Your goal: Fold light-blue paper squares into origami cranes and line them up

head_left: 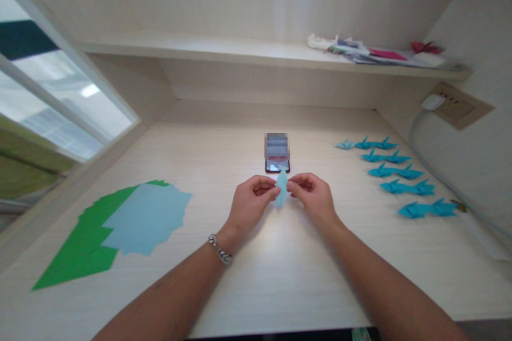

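Between my two hands is a small folded piece of light blue paper (282, 189), narrow and pointed at both ends, held upright over the desk. My left hand (254, 198) pinches its left edge between thumb and fingers. On the opposite edge, the thumb and fingers of my right hand (314, 194) are closed on the paper too. Just beyond the paper lies a phone (277, 164) with a lit screen, its upper part blurred out. Folded blue paper cranes (412, 210) stand in short rows to the right; one of them, at the back, is paler.
Fanned light blue sheets (150, 218) overlap green sheets (76, 248) on the left of the desk. A shelf (192, 49) crosses the back, carrying papers (376, 55) at its right. A white plug (433, 102) sits in the wall socket, its cable (424, 152) running down behind the cranes.
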Demonstrator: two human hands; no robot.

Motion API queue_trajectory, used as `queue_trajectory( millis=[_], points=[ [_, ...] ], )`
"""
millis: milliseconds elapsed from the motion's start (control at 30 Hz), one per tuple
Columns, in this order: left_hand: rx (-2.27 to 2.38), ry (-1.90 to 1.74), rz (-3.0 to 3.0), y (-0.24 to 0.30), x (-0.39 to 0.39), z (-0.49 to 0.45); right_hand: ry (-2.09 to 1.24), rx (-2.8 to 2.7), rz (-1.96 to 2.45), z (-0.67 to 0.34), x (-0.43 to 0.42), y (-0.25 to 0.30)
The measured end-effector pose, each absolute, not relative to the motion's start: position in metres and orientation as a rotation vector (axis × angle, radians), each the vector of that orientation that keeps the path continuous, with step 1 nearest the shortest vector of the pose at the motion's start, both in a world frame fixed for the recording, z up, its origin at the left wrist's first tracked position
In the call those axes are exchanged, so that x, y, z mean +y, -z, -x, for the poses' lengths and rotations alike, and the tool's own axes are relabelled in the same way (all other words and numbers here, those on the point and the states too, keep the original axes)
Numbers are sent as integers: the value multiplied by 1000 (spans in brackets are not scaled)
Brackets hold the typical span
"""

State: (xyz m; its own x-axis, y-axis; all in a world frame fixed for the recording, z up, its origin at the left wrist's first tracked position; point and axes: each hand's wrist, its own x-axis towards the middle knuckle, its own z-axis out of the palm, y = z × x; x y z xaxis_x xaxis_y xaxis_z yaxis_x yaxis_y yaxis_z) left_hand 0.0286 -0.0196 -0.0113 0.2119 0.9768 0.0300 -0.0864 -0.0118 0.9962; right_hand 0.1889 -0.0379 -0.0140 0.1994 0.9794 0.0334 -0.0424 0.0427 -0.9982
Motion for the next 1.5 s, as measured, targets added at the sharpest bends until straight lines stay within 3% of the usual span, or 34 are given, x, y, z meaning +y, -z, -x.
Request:
queue_trajectory(
  millis=[1167, 1500],
  points=[
    [873, -928, -1114, 3, -18, -23, -1448, -979, 1119, -191, -43, 8],
    [912, -924, -1145, 1, -18, -24, -1245, -1116, 1244, -192, -41, 10]
  ],
)
